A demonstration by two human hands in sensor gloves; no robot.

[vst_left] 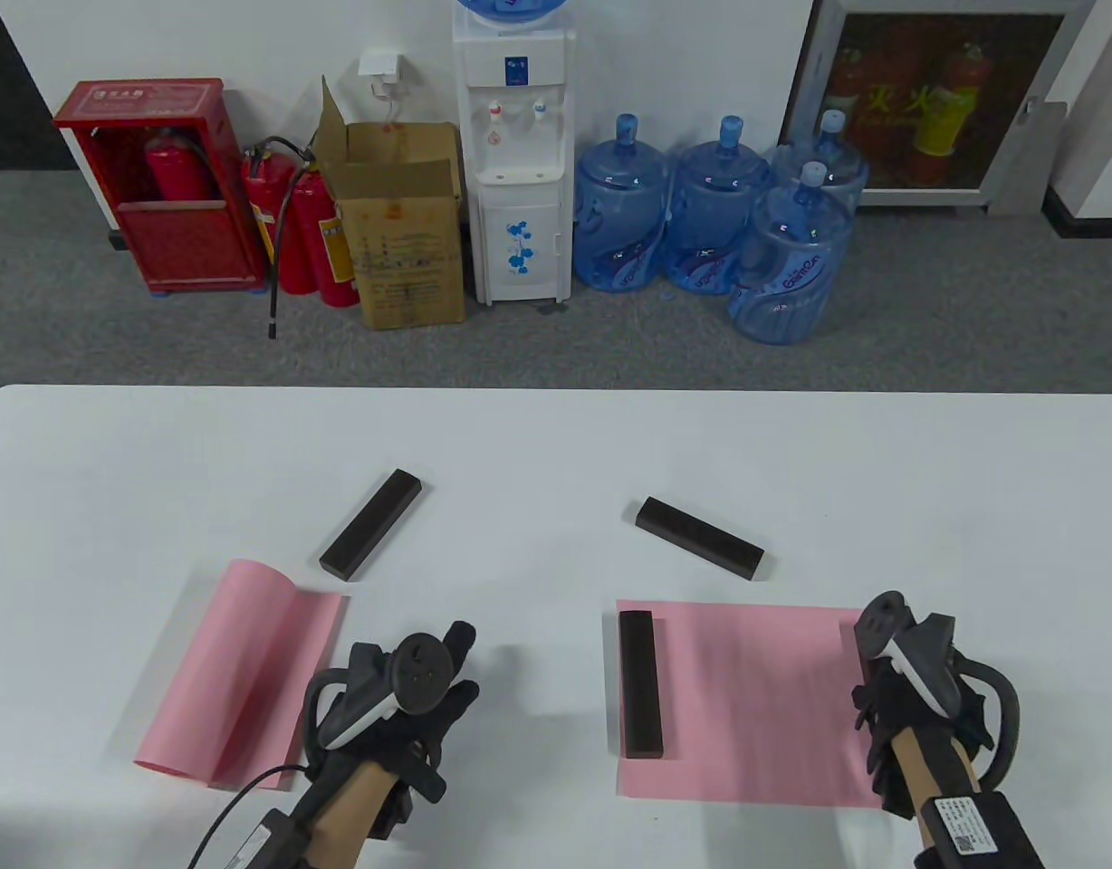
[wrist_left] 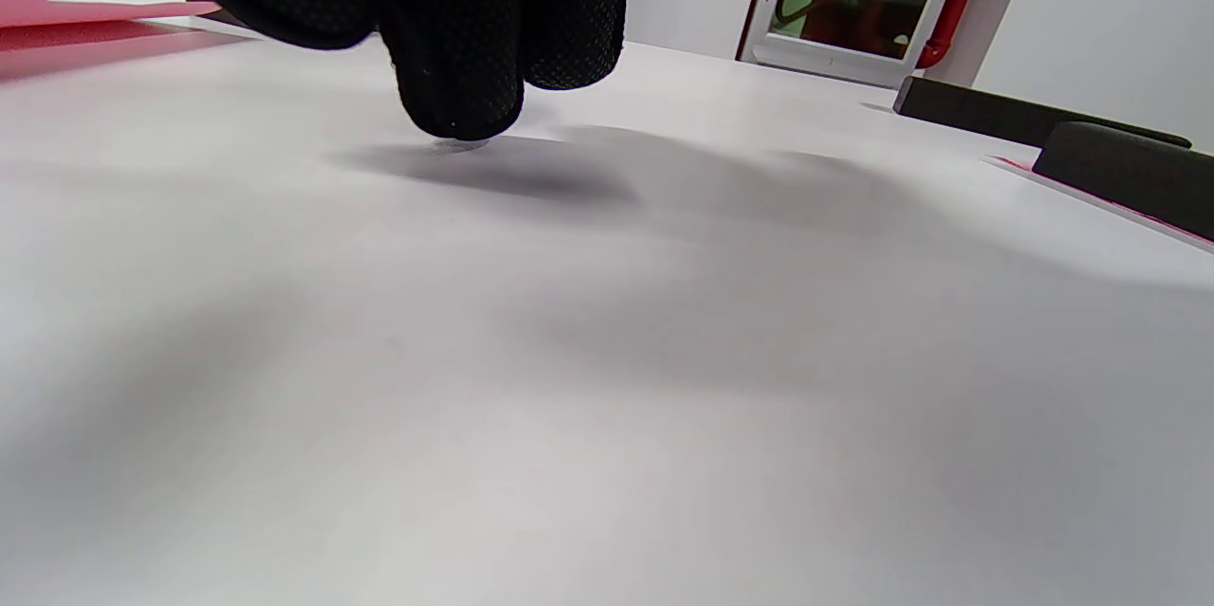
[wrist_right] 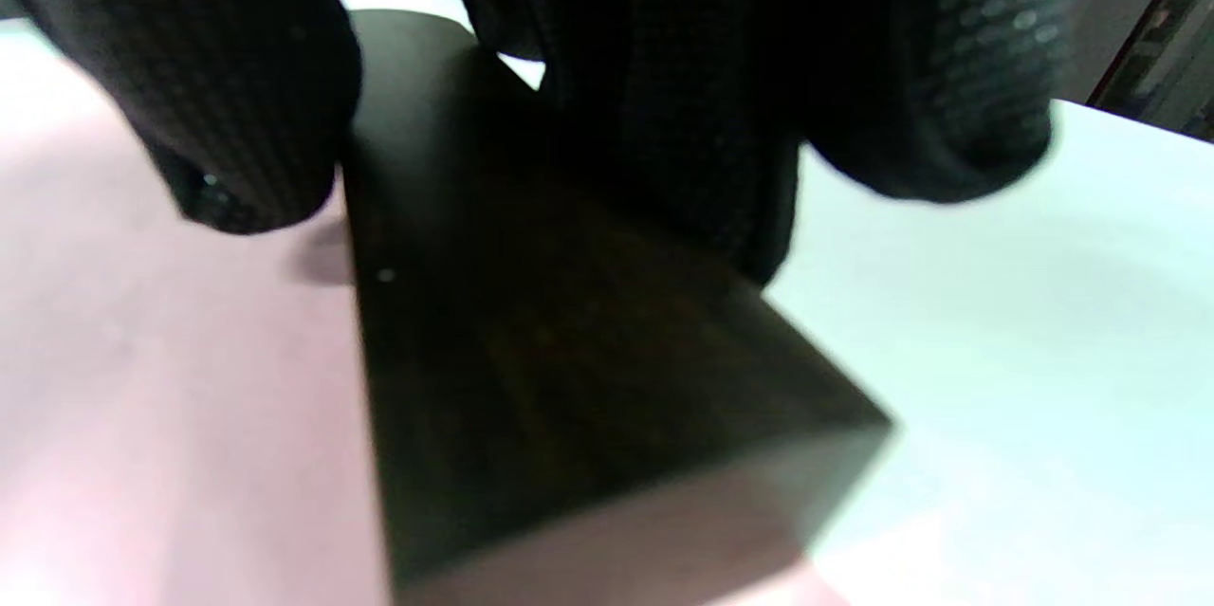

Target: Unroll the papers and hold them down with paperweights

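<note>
Paper on the left [vst_left: 239, 670] sits half curled, its two bars [vst_left: 371, 523] [vst_left: 699, 549] lying free beyond. Left hand [vst_left: 402, 697] hovers beside it, fingers [wrist_left: 455, 65] loosely bunched, holding nothing. Right sheet [vst_left: 746, 697] lies flat, one bar [vst_left: 639, 683] on its left edge. Right hand [vst_left: 909, 688] grips another paperweight [wrist_right: 531, 340] over the right edge; it needs setting down square. From above, that bar is hidden.
</note>
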